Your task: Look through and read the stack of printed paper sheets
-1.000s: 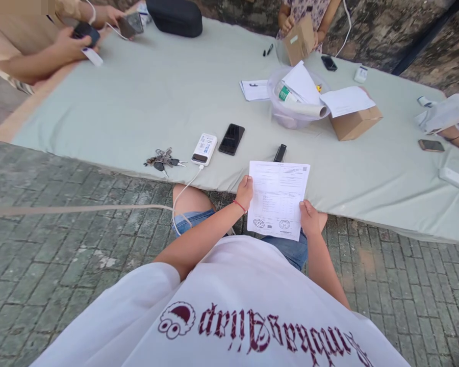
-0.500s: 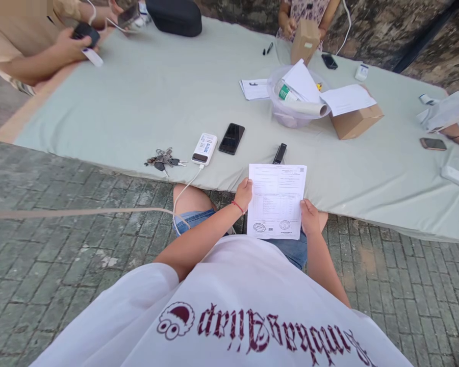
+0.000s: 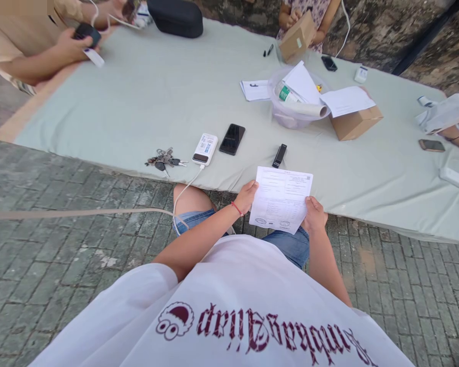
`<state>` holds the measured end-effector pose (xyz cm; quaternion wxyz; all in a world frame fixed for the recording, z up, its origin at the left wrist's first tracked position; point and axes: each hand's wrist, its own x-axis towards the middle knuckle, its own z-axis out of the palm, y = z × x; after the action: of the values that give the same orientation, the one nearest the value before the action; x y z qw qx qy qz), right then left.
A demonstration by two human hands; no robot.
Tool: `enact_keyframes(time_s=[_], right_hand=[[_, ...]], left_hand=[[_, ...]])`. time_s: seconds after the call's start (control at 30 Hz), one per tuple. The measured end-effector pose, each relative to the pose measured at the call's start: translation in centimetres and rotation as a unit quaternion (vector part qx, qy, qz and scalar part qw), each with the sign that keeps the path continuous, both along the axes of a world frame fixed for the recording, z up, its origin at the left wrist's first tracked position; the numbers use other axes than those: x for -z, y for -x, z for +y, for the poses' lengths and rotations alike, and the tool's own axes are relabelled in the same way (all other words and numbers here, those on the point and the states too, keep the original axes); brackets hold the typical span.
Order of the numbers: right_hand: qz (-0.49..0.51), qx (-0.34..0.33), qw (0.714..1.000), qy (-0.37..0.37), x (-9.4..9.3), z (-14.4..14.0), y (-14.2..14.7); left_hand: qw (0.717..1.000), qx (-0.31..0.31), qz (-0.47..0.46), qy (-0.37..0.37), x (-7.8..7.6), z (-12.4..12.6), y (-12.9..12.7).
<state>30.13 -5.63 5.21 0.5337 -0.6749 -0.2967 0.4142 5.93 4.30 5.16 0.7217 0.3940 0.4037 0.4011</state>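
Item 1, printed sheet (image 3: 281,200), lower centre of the frame: your left hand (image 3: 247,196) and right hand (image 3: 312,214) each pinch 1 side edge, fingers closed on it, tilting it flat above the table edge (image 3: 214,178), likely for reading.

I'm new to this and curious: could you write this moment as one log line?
left hand: grips printed sheet | right hand: grips same sheet | sheet: above lap, at cloth-covered table edge | nearby: black phone
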Motion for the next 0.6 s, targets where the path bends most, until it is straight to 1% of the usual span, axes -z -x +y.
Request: enact_keyframes(time_s=[0.13, 0.27, 0.33, 0.47, 0.6], right_hand=[[-0.016, 0.004, 1.0, -0.007, -0.6, -0.1, -0.1], [-0.066, 0.027, 0.997, -0.001, -1.0, -0.1, 0.0], [-0.086, 0.025, 0.996, 0.0, -1.0, -0.2, 0.1], [-0.091, 0.007, 0.996, -0.011, -0.7, -0.1, 0.7], [-0.069, -0.001, 0.997, -0.02, -0.2, 0.0, 1.5]], left_hand=[[1.0, 0.01, -0.002, -0.009, 0.0, 0.1, 0.1], [1.0, 0.016, 0.009, -0.014, 0.3, -0.1, 0.0], [0.999, 0.011, 0.021, -0.024, 0.5, -0.2, 0.0], [0.996, -0.024, 0.062, -0.051, 0.7, -0.2, -0.1], [0.986, -0.069, 0.133, -0.069, 0.7, 0.0, -0.2]])
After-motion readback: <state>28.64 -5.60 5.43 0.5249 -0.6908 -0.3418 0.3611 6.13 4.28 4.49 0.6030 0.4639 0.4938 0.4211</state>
